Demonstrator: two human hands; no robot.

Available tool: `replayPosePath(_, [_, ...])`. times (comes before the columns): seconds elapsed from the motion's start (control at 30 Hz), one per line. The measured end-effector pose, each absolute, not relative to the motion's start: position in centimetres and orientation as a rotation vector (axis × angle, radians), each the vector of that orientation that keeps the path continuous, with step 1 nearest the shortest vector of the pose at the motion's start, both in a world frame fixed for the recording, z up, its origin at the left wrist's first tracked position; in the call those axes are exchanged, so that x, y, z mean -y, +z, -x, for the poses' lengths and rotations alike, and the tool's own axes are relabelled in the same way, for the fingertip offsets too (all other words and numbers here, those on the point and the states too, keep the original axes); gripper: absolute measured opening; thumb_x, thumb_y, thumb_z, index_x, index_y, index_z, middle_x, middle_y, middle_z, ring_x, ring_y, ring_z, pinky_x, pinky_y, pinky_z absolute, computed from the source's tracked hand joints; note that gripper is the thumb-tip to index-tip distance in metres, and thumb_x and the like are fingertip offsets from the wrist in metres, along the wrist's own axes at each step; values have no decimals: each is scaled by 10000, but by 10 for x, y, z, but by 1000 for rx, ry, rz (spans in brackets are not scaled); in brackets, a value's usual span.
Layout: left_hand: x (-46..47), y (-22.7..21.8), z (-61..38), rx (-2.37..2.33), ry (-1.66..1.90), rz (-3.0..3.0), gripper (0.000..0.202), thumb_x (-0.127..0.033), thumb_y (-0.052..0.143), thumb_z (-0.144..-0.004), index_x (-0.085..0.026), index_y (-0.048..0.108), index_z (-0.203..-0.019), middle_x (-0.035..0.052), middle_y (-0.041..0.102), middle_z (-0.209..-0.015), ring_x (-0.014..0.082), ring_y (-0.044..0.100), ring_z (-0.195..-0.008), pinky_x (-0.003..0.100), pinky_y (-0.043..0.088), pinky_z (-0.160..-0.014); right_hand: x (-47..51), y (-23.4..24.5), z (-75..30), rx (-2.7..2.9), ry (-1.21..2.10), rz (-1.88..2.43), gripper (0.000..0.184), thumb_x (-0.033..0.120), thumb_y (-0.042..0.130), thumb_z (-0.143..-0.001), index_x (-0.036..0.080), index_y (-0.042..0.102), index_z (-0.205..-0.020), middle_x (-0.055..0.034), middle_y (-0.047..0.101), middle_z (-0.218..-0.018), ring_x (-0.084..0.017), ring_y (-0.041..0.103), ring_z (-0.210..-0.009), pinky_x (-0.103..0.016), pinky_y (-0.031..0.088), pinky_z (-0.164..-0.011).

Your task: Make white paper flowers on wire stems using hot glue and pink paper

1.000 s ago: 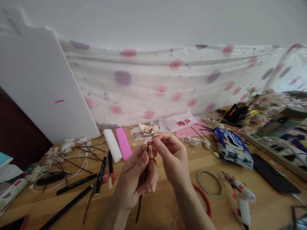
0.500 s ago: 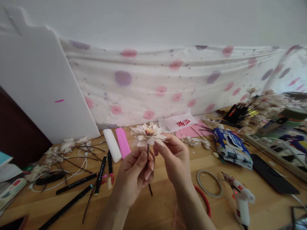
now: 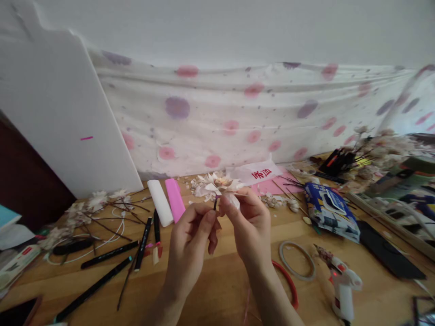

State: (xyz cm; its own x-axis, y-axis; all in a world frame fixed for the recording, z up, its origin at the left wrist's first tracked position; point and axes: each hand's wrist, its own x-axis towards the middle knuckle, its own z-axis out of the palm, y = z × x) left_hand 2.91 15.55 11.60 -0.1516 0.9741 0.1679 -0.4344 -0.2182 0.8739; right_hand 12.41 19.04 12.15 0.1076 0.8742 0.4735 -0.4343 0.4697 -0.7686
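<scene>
**Artificial flower (image 3: 217,183) pinched between both hands**

Specimen: layered cream-white petals, pointed and slightly curled, around a tan centre. A thin dark stem (image 3: 215,204) shows beneath the bloom. The flower sits just above and between the hands, tilted to the right.

Grip: left hand (image 3: 188,244) closed on the stem between thumb and forefinger. Right hand (image 3: 246,226) closed on the flower's underside, against a pale piece, petal or wrapping (cannot tell which).

Change from previous frame: the bloom then faced up, with the stem's lower end showing below the left hand. That end no longer shows.

Surface: wooden table (image 3: 210,303). Left of the grip lie a white bar (image 3: 159,203), a pink bar (image 3: 175,200), black markers (image 3: 143,244) and flower sprigs (image 3: 97,209). Right of it lie a blue packet (image 3: 331,213), a grey ring (image 3: 295,260), a red ring (image 3: 288,283) and a hot glue gun (image 3: 343,285).

Room: beyond the grip, a white board (image 3: 61,117) leans against a polka-dot cloth (image 3: 217,113).
</scene>
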Motion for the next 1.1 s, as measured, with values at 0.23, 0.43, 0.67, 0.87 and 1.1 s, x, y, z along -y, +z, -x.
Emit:
replayPosePath(0.23, [-157, 116, -27, -624, 1510, -787, 299, -391, 845, -809, -164, 667, -726, -66, 559, -568, 22, 423, -387, 79, 356, -331, -194, 121, -126, 1037, 998, 485, 76, 196, 783, -834, 262, 770, -800, 51, 628, -670, -69, 539, -587, -174, 489, -606])
replayPosePath(0.43, [-158, 122, -25, -531, 1431, -702, 321, -396, 872, -776, -149, 675, -723, -78, 517, -519, 10, 343, -372, 64, 354, -316, -196, 120, -123, 1017, 957, 510, 129, 165, 794, -810, 290, 816, -786, 38, 666, -716, -71, 519, -591, -198, 494, -626])
replayPosePath(0.67, [-156, 127, -21, -506, 1329, -651, 316, -387, 882, -765, -142, 681, -756, -112, 426, -488, 4, 182, -383, 57, 280, -318, -197, 116, -122, 979, 1045, 519, 84, 215, 805, -812, 275, 806, -753, 43, 654, -683, -55, 522, -561, -166, 429, -532])
replayPosePath(0.87, [-156, 124, -20, -475, 1324, -698, 331, -424, 814, -836, -184, 593, -783, -122, 386, -528, 23, 130, -415, 66, 215, -324, -199, 110, -122, 988, 1072, 546, 62, 221, 791, -825, 259, 792, -776, 47, 659, -660, -61, 531, -556, -163, 451, -528])
replayPosePath(1.1, [-161, 119, -20, -458, 1359, -783, 319, -416, 751, -895, -181, 583, -759, -102, 470, -496, 16, 164, -372, 86, 254, -328, -196, 116, -119, 1063, 1003, 546, 93, 202, 778, -838, 285, 805, -804, 52, 650, -666, -68, 544, -574, -180, 466, -560])
